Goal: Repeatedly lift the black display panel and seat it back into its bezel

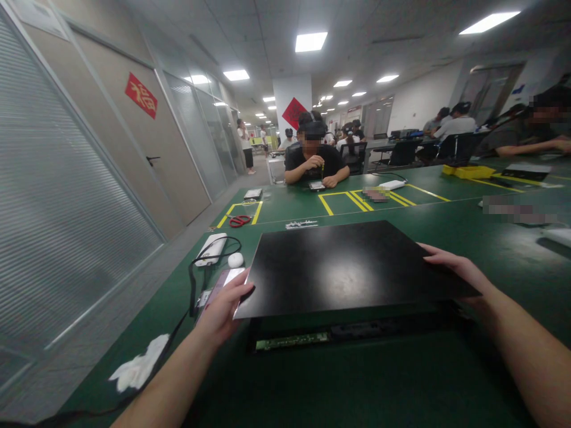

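Surface: a green table (357, 380) is stretching ahead of you, yellow tape (334, 195) marking off areas on its far part. Red-handled scissors (239, 221) are lying beyond your left hand; nearer, a white box-shaped device (211, 248) is resting beside a looping black cable (193, 285), with a small rounded white case (235, 260) and a phone (218, 288) close by. A crumpled white tissue (140, 364) is lying by your left forearm. A yellow tray (468, 172) is sitting at far right.

Room: ceiling lights (311, 41) are shining over an open office; a door (129, 142) bearing a red sign (141, 95) is standing shut at left. A co-worker (312, 160) in a dark top is sitting opposite, bending over a small item; others are sitting farther back.

Fingers: your left hand (225, 303) is gripping the left edge of a glossy black panel (339, 267), thumb pressing on top, the other fingers mostly hidden. Your right hand (459, 273) is gripping the right edge, thumb likewise on top; its remaining fingers are largely concealed. Both hands are closing only to the panel's thickness. The panel is hanging between them above a dark unit with a green circuit strip (292, 340), its near edge standing clear of it; contact at the far side cannot be told.
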The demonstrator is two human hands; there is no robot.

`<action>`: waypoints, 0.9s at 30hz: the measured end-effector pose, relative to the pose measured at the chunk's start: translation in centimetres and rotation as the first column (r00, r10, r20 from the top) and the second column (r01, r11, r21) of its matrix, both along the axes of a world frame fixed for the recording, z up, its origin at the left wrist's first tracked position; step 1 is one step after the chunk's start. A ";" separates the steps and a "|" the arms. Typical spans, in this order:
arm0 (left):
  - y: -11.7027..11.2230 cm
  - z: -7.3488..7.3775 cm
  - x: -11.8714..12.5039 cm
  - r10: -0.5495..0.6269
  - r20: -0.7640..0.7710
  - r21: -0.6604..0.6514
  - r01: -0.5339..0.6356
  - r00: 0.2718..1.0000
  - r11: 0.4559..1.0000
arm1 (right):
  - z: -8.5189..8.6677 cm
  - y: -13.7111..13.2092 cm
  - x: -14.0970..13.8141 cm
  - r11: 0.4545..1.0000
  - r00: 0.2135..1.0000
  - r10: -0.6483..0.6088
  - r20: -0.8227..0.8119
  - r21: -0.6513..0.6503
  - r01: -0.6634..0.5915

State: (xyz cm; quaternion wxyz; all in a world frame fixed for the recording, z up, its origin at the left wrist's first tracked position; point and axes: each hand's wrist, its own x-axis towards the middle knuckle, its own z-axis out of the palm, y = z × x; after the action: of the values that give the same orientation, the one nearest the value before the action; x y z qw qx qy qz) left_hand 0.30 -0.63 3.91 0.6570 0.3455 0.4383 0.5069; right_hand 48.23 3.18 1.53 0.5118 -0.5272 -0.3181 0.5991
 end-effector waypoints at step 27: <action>-0.2 -1.0 0.8 0.025 -0.034 -0.046 -0.027 0.999 0.999 | -1.0 1.0 0.3 0.959 0.881 -0.269 0.390 0.027 0.281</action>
State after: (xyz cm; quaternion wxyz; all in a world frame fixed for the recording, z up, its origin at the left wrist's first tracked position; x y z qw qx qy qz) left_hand 1.09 -0.80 2.94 0.6508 0.3329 0.4651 0.4993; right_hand 48.54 4.14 0.55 0.5101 -0.6832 -0.3264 0.4082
